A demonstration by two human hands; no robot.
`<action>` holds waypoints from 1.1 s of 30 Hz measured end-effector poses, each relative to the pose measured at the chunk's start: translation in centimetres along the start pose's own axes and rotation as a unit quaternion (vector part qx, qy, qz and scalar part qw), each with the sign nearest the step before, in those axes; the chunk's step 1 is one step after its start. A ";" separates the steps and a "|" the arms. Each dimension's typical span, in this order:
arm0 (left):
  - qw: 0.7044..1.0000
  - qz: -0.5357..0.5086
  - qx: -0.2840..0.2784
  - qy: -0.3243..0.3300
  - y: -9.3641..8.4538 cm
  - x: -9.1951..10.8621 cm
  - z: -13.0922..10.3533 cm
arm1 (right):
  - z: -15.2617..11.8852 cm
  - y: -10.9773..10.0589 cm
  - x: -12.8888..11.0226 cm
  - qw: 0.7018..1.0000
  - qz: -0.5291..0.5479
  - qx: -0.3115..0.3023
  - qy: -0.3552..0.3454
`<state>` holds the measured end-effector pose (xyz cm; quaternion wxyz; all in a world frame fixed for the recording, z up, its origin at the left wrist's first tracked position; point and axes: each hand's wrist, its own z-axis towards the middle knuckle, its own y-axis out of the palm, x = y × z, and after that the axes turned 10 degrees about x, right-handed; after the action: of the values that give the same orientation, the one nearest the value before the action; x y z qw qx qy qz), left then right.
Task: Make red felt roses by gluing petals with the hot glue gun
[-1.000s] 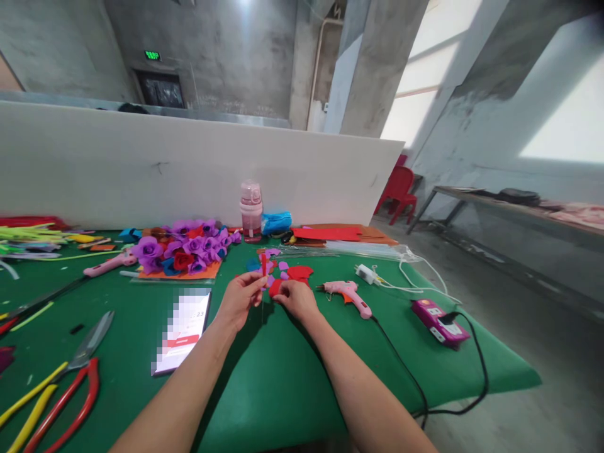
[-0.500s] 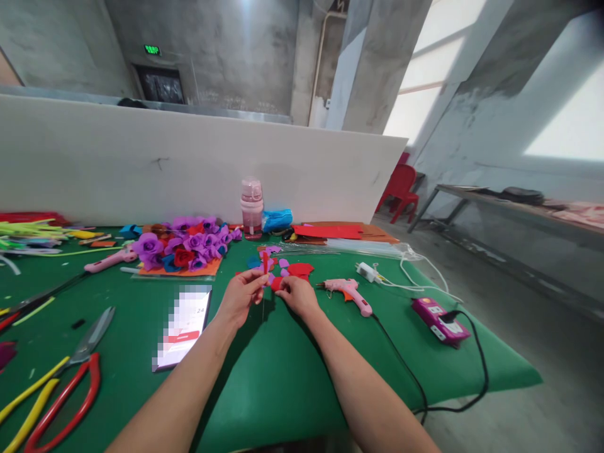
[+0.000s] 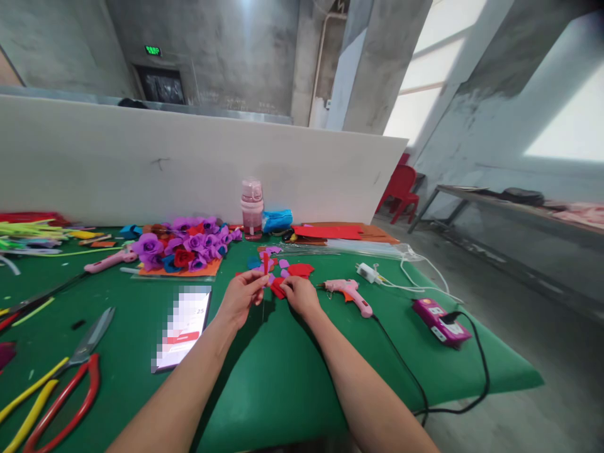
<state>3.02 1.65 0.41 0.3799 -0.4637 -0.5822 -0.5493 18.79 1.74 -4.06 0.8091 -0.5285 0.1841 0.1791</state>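
Observation:
Pinched between the thumb and fingers of my left hand (image 3: 245, 293) is a thin wire stem, topped by a narrow upright red piece (image 3: 266, 263). My right hand (image 3: 302, 294) has its fingertips closed on the edge of a red petal (image 3: 277, 288), just right of the stem. Behind both hands lie more red petals (image 3: 301, 270), with purple and blue ones among them. A pink glue gun (image 3: 348, 293) rests to the right of my right hand, its nozzle toward the fingers.
Purple and red flowers (image 3: 189, 245) lie in a heap at the back left. A phone (image 3: 186, 333) and large scissors (image 3: 78, 371) are on the left. A pink bottle (image 3: 251, 211) stands near the white board (image 3: 198, 163). A purple power strip (image 3: 438, 322) with cables sits right.
My right hand has shifted slightly right, and more of the red petal at its fingertips now shows. My left hand stays in place with the stem.

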 end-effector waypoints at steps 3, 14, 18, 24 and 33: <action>1.000 -0.003 0.002 -0.002 0.1 0.1 -0.1 | 0.0 -0.2 0.0 0.998 0.051 0.002 0.023; 1.000 -0.003 0.001 -0.007 0.2 0.5 -0.3 | 0.3 -0.2 0.3 0.997 0.060 0.010 0.037; 1.000 -0.004 0.002 -0.007 0.3 0.7 -0.4 | 0.3 -0.4 0.2 0.997 0.066 0.011 0.032; 1.000 -0.010 0.000 -0.007 0.3 0.6 -0.4 | 0.2 -0.4 0.2 0.996 0.082 0.008 0.023; 1.000 -0.004 -0.002 -0.002 0.2 0.6 -0.4 | 0.4 -0.5 0.6 0.996 0.079 0.026 0.025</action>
<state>3.02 1.32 1.04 0.3756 -0.4627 -0.5839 -0.5513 19.60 1.93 -3.80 0.8010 -0.4957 0.2501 0.2239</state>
